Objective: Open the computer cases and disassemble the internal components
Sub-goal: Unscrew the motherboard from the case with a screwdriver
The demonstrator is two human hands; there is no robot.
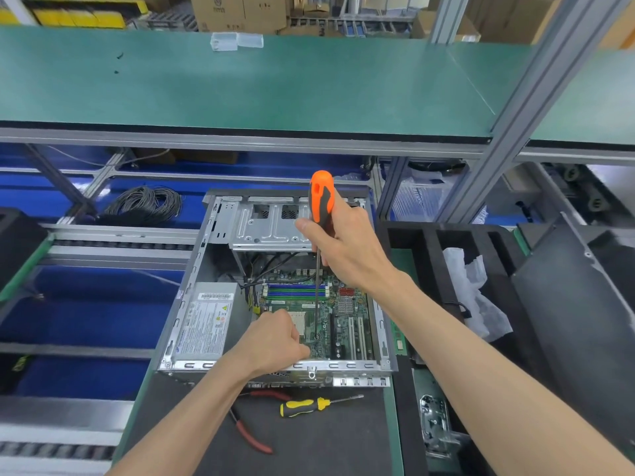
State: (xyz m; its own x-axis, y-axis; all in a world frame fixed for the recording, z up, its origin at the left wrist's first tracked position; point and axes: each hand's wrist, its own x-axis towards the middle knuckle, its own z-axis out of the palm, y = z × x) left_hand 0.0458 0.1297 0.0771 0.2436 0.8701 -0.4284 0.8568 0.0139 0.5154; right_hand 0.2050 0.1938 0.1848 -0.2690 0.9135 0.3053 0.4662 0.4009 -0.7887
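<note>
I see my right hand (347, 245) gripping an orange screwdriver (321, 197) upright, tip on the motherboard (343, 317), left hand (275, 341) curled inside the open computer case (192, 304), yellow screwdriver (309, 406) and red pliers (251, 434) near the worktop's (326, 441) front edge

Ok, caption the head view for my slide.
Right hand drives an orange screwdriver into the motherboard while the left hand rests inside the case.

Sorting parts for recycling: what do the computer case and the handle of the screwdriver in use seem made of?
The computer case looks like bare sheet metal: grey, dully shiny, with stamped slots. The orange screwdriver handle, gripped by the right hand, looks like moulded plastic with black, probably rubbery, grip inserts.
</note>
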